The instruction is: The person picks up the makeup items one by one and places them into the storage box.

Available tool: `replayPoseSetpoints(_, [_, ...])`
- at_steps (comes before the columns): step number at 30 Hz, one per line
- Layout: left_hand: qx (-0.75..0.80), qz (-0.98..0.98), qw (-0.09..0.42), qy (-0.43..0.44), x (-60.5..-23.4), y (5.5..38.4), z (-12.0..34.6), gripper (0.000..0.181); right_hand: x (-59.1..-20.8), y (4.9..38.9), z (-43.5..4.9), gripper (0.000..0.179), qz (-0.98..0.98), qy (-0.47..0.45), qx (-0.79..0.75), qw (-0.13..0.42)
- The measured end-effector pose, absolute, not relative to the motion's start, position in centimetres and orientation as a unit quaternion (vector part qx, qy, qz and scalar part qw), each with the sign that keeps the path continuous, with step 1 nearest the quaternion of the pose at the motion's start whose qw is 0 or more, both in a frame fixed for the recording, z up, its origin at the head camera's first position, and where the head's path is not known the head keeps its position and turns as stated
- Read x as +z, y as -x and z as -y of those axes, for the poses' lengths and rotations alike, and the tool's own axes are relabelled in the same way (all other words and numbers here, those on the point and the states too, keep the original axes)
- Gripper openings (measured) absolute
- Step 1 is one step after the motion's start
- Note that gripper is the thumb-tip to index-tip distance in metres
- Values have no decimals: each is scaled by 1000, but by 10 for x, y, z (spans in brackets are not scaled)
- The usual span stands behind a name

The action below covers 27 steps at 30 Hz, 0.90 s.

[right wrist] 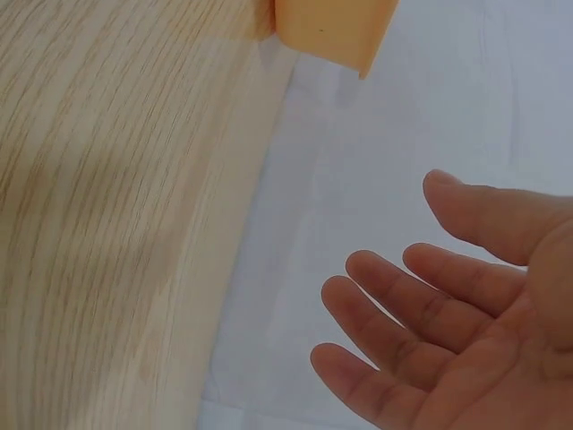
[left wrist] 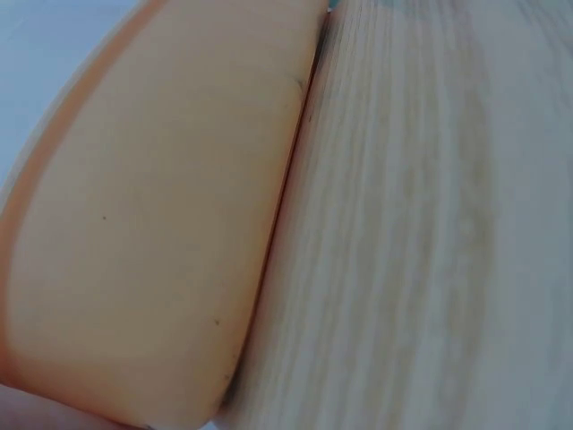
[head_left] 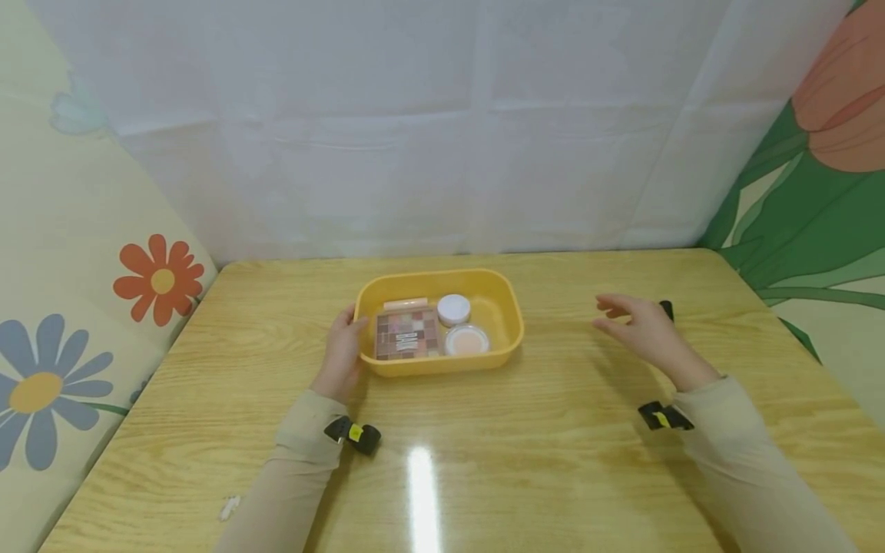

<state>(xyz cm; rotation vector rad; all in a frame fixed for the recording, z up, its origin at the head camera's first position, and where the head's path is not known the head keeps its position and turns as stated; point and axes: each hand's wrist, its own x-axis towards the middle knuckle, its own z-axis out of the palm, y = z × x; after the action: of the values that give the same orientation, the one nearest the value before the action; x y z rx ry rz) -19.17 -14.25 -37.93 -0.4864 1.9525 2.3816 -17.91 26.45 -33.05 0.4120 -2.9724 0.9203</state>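
A yellow plastic basket [head_left: 508, 338] sits on the wooden table. Inside it lie an eyeshadow palette [head_left: 406, 335], a peach-coloured tube [head_left: 405, 304], a white round jar [head_left: 453, 309] and a round compact [head_left: 466, 341] with a clear rim. My left hand [head_left: 341, 349] grips the basket's left end, thumb over the rim. In the left wrist view the basket wall [left wrist: 152, 215] fills much of the picture, and only a sliver of the hand shows. My right hand [head_left: 643, 330] hovers right of the basket, fingers spread and relaxed, holding nothing.
Just beyond the right hand lies a black object [head_left: 667, 309], partly hidden by it. A small white scrap [head_left: 230, 507] is near the table's front left. A white cloth [head_left: 442, 153] hangs along the back edge, with flower-print panels at both sides.
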Motion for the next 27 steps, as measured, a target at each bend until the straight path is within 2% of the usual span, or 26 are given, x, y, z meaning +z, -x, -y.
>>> replayPoseSetpoints(7, [771,-622,12,136,-380,190,143,48,-335,178,-272,51,945,-123,304,4])
replayPoseSetpoints(27, [770,-620,16,150,-379,189,143,49,-340,176,-286,51,952,-81,295,14])
